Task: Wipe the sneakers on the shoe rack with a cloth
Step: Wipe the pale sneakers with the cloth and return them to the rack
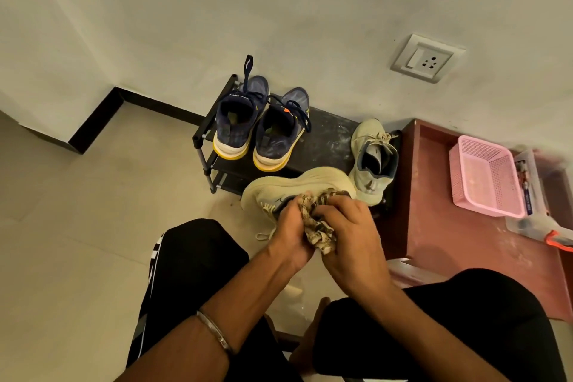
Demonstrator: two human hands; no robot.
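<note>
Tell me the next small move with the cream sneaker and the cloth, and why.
Probably rub the cloth along the sole of the cream sneaker. Both the left hand and the right hand already bunch the cloth against the sneaker, which is tipped on its side off the shoe rack.

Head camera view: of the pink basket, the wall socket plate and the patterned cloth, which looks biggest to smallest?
1. pink basket
2. wall socket plate
3. patterned cloth, though both hands hide much of it, so its rank against the plate is unsure.
</note>
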